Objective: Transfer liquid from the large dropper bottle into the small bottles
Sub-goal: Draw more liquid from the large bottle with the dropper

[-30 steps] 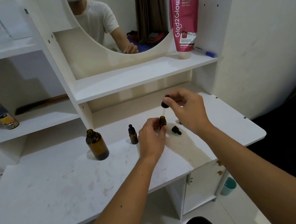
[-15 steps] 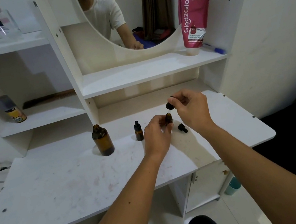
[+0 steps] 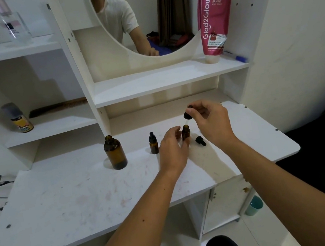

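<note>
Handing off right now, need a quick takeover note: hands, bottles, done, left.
Left hand grips the open small bottle on the table.
Right hand pinches the dropper, tip just above that bottle's mouth.
Large bottle stands uncapped at left; capped small bottle stands between them; a loose cap lies right of the open one.
Done: dropper brought over the open bottle.
Left: fill it, cap it. Capped bottle's fill level unclear.

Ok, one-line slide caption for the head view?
Right hand holds dropper over small open bottle steadied by left hand.

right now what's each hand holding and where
Right hand pinches the glass dropper's black rubber bulb; left hand grips the small open amber bottle by its body.
</note>
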